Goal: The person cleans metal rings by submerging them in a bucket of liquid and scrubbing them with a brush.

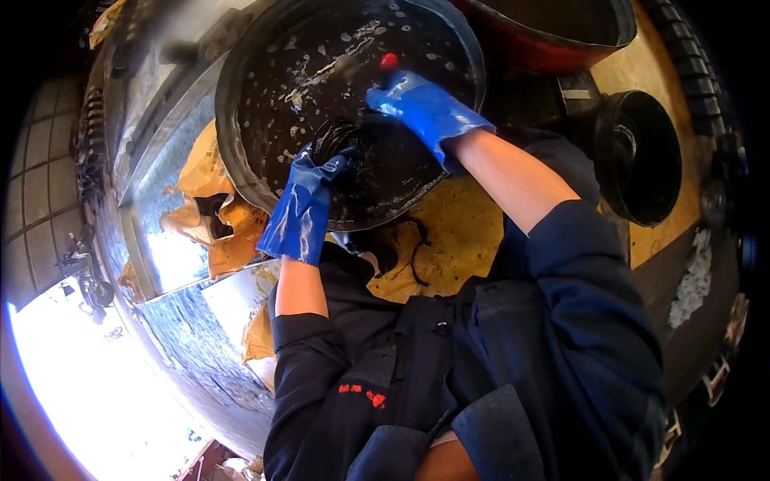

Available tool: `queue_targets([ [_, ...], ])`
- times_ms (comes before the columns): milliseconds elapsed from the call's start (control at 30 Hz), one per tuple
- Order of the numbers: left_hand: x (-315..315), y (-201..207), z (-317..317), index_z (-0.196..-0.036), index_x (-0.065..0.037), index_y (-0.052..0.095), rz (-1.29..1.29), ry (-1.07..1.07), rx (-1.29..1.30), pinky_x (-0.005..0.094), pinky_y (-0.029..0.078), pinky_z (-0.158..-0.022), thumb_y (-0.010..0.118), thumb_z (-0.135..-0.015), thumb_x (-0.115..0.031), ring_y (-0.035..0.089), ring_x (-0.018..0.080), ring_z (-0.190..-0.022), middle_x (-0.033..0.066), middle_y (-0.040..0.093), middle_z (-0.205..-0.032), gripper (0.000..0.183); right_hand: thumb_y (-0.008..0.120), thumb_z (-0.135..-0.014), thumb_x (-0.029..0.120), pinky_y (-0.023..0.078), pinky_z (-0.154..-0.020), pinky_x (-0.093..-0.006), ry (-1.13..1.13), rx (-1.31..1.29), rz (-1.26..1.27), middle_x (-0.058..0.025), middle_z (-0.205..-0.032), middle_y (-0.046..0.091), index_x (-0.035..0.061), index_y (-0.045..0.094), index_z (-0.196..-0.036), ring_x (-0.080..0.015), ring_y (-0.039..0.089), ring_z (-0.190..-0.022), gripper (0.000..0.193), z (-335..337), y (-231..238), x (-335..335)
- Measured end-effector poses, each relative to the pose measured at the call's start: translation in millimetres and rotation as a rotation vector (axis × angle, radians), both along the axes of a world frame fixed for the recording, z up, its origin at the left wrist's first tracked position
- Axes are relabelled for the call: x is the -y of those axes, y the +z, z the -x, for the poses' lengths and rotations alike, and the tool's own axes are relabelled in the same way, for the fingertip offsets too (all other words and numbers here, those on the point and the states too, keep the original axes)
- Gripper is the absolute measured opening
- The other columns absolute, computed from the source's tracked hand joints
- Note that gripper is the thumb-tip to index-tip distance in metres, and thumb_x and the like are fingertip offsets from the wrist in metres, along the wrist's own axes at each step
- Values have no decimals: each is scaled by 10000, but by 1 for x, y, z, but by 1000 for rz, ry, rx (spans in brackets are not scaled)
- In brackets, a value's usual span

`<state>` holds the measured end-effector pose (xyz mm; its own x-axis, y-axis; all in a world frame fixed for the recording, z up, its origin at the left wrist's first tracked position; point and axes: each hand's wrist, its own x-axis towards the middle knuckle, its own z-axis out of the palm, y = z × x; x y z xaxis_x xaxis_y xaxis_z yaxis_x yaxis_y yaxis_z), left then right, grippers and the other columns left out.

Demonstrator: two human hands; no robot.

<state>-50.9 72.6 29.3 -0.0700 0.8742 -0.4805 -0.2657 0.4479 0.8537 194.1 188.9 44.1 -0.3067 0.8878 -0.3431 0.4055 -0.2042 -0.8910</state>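
A large round dark basin point(227, 132) of black liquid with foam spots and streaks lies in front of me. My left hand point(303, 196), in a wet blue rubber glove, is closed on the edge of a dark, shiny rounded part point(335, 141) at the basin's near left. Over the basin's right half, my blue-gloved right hand point(421, 108) is closed round a tool with a red handle end point(389, 61). The tool's dark working end is close to the part, but I cannot make out its shape or whether they touch.
Torn brown paper sacks point(210, 180) lie left of the basin. A red-sided tub point(561, 52) stands at the far right, with a black round bucket point(639, 159) nearer. Below the basin is a stained yellowish floor point(461, 232). Tyre-like black treads point(690, 64) line the right rim.
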Motion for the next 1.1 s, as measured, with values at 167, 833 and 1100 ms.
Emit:
queue_targets([
  [167, 3, 18, -21, -1283, 31, 641, 140, -53, -204, 323, 588, -815, 726, -913, 16, 726, 219, -940, 138, 750, -1084, 381, 688, -941, 300, 519, -839, -357, 36, -53, 22, -146, -913, 745, -2, 736, -1067, -218, 697, -861, 331, -6, 21, 10],
  [833, -5, -48, 1, -1222, -1, 687, 34, -696, -613, 326, 568, -802, 735, -933, -71, 701, 215, -877, 99, 735, -1017, 301, 689, -870, 273, 544, -864, -453, -14, -123, -62, -211, -992, 746, 55, 748, -1096, -379, 719, -954, 319, -43, 47, -7],
  [1100, -23, -59, -20, -1185, -12, 699, 317, -257, -400, 351, 589, -747, 798, -882, -158, 718, 228, -840, 110, 754, -1022, 350, 724, -846, 273, 582, -864, -429, 79, 13, -102, -182, -1062, 749, 112, 766, -1132, -350, 731, -1001, 331, -46, 19, -7],
])
